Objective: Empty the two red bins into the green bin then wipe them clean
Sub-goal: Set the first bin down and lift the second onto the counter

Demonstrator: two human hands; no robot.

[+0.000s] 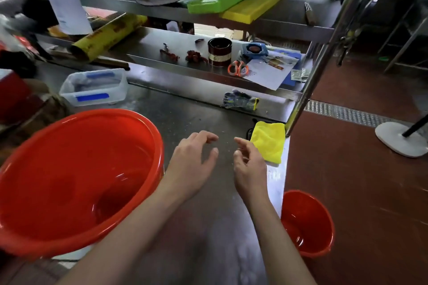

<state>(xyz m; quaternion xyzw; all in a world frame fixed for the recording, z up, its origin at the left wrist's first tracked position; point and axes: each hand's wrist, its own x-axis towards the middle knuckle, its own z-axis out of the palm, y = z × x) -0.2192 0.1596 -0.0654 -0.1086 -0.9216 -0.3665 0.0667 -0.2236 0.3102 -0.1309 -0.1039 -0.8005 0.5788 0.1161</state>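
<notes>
Left hand (pixel 193 162) and right hand (pixel 249 164) loosely open over the surface (pixel 196 118), holding nothing; big red bin (pixel 76 176) left, yellow cloth (pixel 269 140) right.

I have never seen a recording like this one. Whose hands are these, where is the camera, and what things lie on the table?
There is no machine here. A person wears one camera on the head, looking down at their own arms. The left hand and right hand hover over a steel table, both relaxed and holding nothing. On the table stand a big red bin, a yellow cloth, a clear box and gloves. A smaller red bin stands on the floor.
</notes>
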